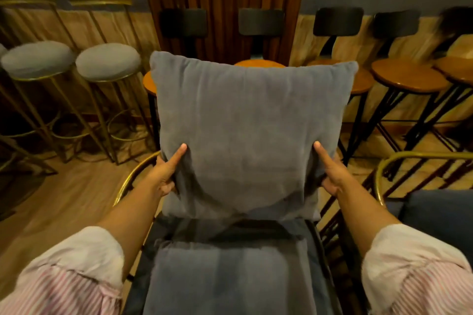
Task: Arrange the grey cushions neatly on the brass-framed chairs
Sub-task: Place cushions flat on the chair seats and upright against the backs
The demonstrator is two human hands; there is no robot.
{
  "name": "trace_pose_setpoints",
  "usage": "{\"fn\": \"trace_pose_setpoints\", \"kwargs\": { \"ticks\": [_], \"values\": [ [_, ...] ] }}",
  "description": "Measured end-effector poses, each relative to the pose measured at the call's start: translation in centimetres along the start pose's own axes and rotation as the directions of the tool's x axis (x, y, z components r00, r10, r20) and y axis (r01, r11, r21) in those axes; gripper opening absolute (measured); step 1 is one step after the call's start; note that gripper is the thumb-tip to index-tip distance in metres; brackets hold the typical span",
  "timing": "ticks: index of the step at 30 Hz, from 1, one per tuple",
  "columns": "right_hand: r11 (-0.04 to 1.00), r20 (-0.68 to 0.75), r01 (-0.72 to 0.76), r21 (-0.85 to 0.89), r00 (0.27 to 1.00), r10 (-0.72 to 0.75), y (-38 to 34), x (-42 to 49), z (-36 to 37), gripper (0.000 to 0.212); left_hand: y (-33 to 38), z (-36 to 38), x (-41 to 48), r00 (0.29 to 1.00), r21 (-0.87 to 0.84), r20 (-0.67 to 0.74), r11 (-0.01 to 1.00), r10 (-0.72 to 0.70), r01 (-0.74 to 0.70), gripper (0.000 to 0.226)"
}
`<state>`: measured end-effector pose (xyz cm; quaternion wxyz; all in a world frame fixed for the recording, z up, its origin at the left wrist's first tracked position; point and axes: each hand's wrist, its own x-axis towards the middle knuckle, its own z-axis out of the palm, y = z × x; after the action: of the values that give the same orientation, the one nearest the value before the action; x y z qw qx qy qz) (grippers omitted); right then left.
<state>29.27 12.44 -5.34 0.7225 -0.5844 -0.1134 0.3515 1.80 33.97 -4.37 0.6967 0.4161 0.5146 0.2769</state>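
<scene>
A square grey cushion [248, 130] stands upright at the back of a brass-framed chair [133, 176], its lower edge resting on the chair. My left hand [167, 172] grips its lower left side, thumb pressed on the front. My right hand [330, 171] grips the lower right side the same way. A grey seat cushion [230, 276] lies flat on the seat below, close to me. The chair's back is hidden behind the upright cushion.
A second brass-framed chair [384, 169] with a dark cushion [440, 215] stands at the right. Two brass stools with grey round seats [107, 61] stand at the left. Black-legged stools with wooden seats [407, 74] line the wall behind. Wooden floor shows at the left.
</scene>
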Motion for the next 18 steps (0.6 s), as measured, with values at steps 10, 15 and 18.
{"fn": "trace_pose_setpoints", "kwargs": {
  "ticks": [10,15,18],
  "values": [
    [0.997,-0.121,-0.076,-0.018,0.99,0.073,9.0,1.9,1.4,0.12,-6.9,-2.6,7.3,0.981,0.039,-0.027,0.981,-0.19,0.191,0.09],
    [0.981,-0.116,-0.158,-0.112,0.983,0.145,13.8,1.5,1.0,0.12,-10.2,-1.8,7.2,0.977,0.14,-0.056,0.967,-0.208,0.214,0.11],
    [0.96,-0.125,-0.227,-0.167,0.97,0.208,13.3,1.8,1.0,0.106,-10.3,-1.0,7.3,0.98,0.139,-0.12,0.975,-0.16,0.176,0.104]
  ]
}}
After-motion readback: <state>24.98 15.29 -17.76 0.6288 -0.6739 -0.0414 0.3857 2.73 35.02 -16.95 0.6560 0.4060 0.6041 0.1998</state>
